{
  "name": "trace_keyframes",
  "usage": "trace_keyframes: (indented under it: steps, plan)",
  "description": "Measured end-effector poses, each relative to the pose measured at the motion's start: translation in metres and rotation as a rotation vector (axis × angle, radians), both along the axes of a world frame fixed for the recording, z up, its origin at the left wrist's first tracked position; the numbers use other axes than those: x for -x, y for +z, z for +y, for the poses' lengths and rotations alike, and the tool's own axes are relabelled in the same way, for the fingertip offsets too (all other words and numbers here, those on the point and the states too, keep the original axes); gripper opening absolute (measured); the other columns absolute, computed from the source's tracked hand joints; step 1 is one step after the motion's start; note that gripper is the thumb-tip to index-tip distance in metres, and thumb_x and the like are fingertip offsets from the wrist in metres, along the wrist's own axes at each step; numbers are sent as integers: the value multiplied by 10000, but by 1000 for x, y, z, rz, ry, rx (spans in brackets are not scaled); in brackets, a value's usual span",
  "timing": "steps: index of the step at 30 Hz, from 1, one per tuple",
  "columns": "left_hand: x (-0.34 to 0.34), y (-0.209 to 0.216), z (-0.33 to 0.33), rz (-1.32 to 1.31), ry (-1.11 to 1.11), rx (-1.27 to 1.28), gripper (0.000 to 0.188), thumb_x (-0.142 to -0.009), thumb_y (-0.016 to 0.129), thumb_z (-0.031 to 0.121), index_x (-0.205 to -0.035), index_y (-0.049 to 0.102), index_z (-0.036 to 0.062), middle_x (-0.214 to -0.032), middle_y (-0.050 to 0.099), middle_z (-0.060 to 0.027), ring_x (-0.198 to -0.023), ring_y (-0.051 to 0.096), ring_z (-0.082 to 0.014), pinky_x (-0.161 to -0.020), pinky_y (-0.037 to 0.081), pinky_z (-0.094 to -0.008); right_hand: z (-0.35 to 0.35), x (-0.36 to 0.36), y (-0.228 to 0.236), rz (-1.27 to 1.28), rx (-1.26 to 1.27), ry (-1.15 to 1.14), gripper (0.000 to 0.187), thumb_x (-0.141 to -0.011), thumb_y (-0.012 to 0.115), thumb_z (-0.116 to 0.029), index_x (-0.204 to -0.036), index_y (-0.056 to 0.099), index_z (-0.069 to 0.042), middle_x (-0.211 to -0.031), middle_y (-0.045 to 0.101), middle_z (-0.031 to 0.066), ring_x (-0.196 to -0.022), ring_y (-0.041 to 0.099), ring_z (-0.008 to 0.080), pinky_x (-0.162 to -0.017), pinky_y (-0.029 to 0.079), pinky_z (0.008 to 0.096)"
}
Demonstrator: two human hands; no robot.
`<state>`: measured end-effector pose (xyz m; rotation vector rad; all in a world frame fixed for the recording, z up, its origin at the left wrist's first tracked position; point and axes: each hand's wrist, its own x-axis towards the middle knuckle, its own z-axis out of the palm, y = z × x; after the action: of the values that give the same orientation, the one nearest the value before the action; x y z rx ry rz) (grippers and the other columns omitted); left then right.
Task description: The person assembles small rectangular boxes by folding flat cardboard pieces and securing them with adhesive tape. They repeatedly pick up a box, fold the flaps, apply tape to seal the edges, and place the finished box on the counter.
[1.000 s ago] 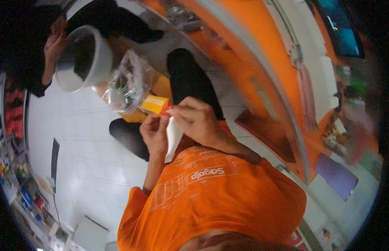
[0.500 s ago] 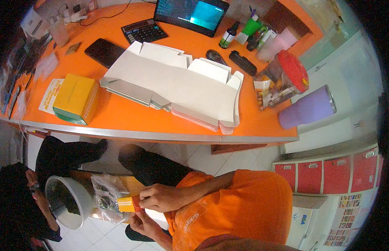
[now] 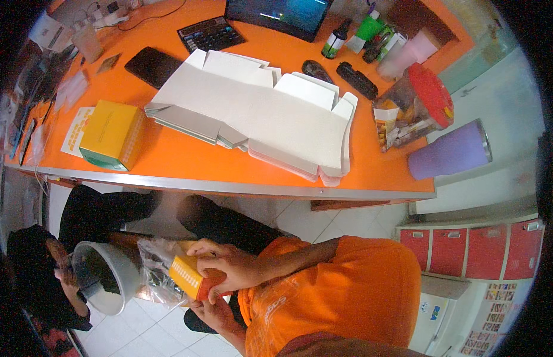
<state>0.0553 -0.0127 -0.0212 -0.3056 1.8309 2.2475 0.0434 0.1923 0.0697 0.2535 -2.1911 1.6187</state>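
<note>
Low in the view, beside the desk, a small yellow and red carton (image 3: 186, 275) is held at an angle between my two hands. My right hand (image 3: 232, 265), the one nearer the desk, grips it from above, fingers bent over its side. From below, my left hand (image 3: 216, 315) holds its red end; part of the fingers is hidden behind the carton. Past the carton lies a clear plastic bag (image 3: 156, 262) with contents I cannot make out.
An orange desk (image 3: 241, 169) bears stacked flat white cartons (image 3: 258, 113), a yellow-green box (image 3: 111, 135), a calculator (image 3: 210, 34), a red-lidded jar (image 3: 430, 98) and a purple tumbler (image 3: 449, 152). At left, a co-worker in black sits by a white bucket (image 3: 130, 271). Red lockers (image 3: 448, 253) stand right.
The carton has tilted and shows more of its yellow side. My right hand has shifted its grip along it. The whole view has moved slightly, and the screen's picture is darker.
</note>
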Motion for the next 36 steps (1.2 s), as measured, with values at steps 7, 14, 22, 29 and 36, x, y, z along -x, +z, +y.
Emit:
trace_keyframes:
  steps: [7,14,22,29,36]
  plan:
    - [19,36,23,185,-168,197,311,-959,652,246,-991,675,-62,-955,655,-81,-892,580,-164,-780,470,-283,-15,-2,-38,-366,202,252,459,-708,884,-253,-842,492,-55,-1014,602,94,-728,577,197,-642,494,316]
    - [18,47,21,-109,-69,-121,463,-975,560,310,-1260,602,-52,-1206,636,-171,-1131,596,-248,-902,480,-369,-22,7,-67,-76,139,249,480,-803,792,-94,-1143,458,-34,-1113,547,136,-919,619,233,-703,560,316]
    - [-6,87,22,470,-640,1106,624,-813,779,206,-1294,495,-73,-1273,558,-248,-1162,556,-374,-961,452,-459,-33,-2,-63,-481,38,142,341,-836,713,-34,-1093,491,-1,-998,675,162,-889,704,294,-703,600,368]
    - [0,24,11,413,-344,795,652,-662,916,181,-1133,538,-64,-1060,605,-187,-998,599,-318,-874,503,-420,-36,-6,-50,-235,-77,-2,227,-773,764,-106,-926,605,-52,-796,633,107,-720,680,276,-607,545,382]
    - [0,-9,12,525,-215,808,555,-731,864,185,-1143,577,-51,-1083,641,-185,-1008,624,-324,-891,509,-411,-22,-9,-45,-200,-284,26,171,-789,731,-177,-933,713,-87,-828,585,89,-712,638,250,-609,525,398]
